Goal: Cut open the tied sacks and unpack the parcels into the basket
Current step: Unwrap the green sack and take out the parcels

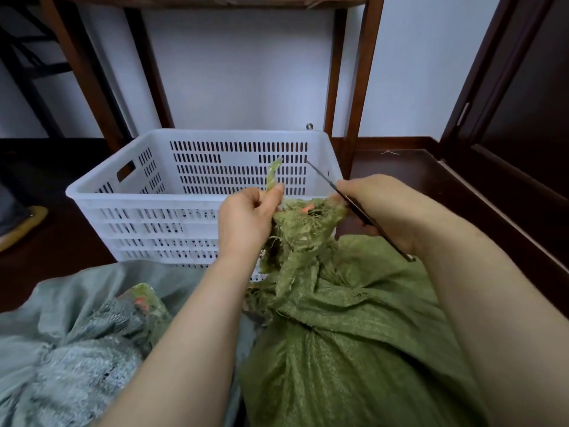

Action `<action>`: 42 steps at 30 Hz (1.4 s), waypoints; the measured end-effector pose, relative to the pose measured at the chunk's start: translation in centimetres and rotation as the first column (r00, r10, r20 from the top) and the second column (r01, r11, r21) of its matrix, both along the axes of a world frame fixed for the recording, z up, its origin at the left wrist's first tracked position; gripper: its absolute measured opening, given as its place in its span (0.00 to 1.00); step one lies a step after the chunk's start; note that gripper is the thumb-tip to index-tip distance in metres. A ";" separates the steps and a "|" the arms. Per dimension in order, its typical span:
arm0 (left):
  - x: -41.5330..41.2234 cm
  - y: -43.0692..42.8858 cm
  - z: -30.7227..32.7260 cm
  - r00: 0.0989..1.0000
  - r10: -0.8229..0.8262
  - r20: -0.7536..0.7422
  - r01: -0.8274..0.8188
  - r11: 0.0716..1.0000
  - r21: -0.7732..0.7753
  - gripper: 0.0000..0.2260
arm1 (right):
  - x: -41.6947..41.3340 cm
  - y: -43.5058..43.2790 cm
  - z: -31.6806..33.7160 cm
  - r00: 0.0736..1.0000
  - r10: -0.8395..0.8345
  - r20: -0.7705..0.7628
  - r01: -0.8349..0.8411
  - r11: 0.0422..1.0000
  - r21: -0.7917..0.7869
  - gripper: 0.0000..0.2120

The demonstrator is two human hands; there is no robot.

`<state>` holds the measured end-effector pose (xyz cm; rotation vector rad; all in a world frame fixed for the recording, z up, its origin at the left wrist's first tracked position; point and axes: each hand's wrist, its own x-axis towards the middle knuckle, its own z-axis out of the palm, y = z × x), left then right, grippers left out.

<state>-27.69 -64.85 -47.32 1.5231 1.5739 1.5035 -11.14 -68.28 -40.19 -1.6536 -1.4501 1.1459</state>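
Closely above the green sack (338, 334), left hand (246, 220) pinches its tie (273, 175); right hand (378, 208) grips a blade (323, 177)

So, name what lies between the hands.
Head view: the frayed neck of the green sack lies between the left hand, pinching a strip, and the right hand, holding a thin tool.

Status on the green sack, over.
Left hand pinches strip, right hand grips blade. Sack neck bunched, no parcels showing. Basket beyond, path clear.
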 end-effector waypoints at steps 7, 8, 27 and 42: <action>0.9 0.3 0.7 0.999 0.035 -0.027 -0.034 0.999 0.021 0.25 | 0.2 -1.1 1.9 0.834 0.000 0.552 -0.135 0.970 0.204 0.16; 0.9 0.3 0.7 0.999 0.035 -0.009 -0.035 0.999 0.008 0.25 | 0.2 -1.0 1.9 0.796 -0.013 0.605 -0.149 0.965 0.216 0.15; 0.2 0.7 0.8 0.998 0.057 0.008 -0.056 0.994 -0.097 0.18 | -1.3 -1.5 1.2 0.912 0.307 0.272 -0.316 0.949 -0.011 0.10; 0.9 -0.2 1.2 0.976 0.070 -0.205 -0.042 0.990 0.135 0.13 | -0.5 0.2 -0.4 0.949 0.314 0.039 -0.311 0.949 -0.055 0.12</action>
